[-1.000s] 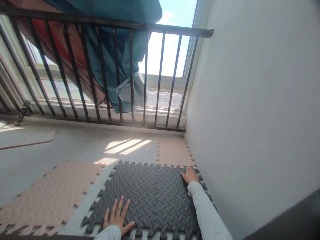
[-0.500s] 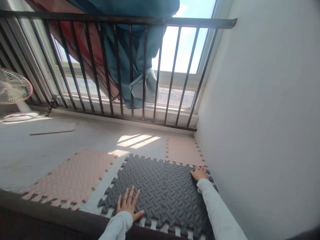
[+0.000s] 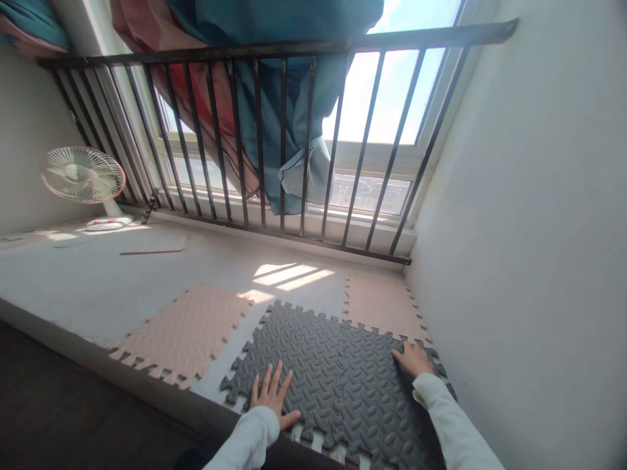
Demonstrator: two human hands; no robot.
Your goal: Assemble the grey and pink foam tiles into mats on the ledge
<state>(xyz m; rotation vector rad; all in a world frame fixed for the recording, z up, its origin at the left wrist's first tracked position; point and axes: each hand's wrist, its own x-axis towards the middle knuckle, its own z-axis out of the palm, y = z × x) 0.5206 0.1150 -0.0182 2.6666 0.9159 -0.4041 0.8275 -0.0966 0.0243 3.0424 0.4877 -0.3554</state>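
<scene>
My left hand (image 3: 272, 395) lies flat with fingers spread on the near part of a dark grey textured foam puzzle mat (image 3: 337, 356). My right hand (image 3: 414, 360), in a white sleeve, rests palm down near the mat's far right edge, close to the wall. Neither hand grips anything. A pink foam puzzle tile (image 3: 382, 307) adjoins the mat's far side, and a second pink tile (image 3: 181, 333) lies to its left, apart from it by a strip of floor.
A white wall (image 3: 524, 261) runs along the right. Ahead stands a black metal railing (image 3: 294, 47) before a window, with a teal curtain (image 3: 294, 91) hanging behind it. A white fan (image 3: 83, 175) stands at the far left on the concrete floor (image 3: 98, 281). A dark ledge (image 3: 122, 385) crosses the near left.
My view has swung and drawn back, bringing the fan fully into sight and the dark ledge further in. Both hands stay on the grey mat.
</scene>
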